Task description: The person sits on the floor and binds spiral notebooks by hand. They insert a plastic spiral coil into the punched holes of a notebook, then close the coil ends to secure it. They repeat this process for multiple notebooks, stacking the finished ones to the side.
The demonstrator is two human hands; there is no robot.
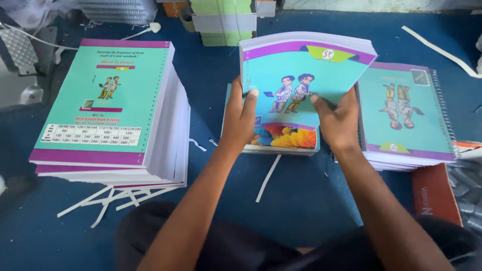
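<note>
Blue carpet-like cloth [301, 200] covers the work surface, littered with thin white paper trimmings [268, 178]. Both of the person's hands grip one turquoise notebook block [301, 75] with a purple band and two cartoon figures on its cover, tipped up so that its far edge fans out in thick white pages. The left hand [240, 118] closes on the block's left edge — thumb on the cover, fingers wrapped behind and out of sight. The right hand [339, 120] clamps the lower right part of the same cover, thumb pressed flat on top, fingers hidden underneath. Just below both hands lies another notebook [283, 138] showing a bright yellow and orange flower print, with the lifted block rising over it. Well to the left of the left hand stands a tall stack of unbound notebooks [108, 100], back covers up, turquoise with purple edging and a row of punched holes along one side. Just beyond the right hand sits a lower pile of spiral-bound notebooks [404, 115] — wire coils along the right edge. Nearer than that pile, a red-brown book cover [434, 193] lies flat.
</note>
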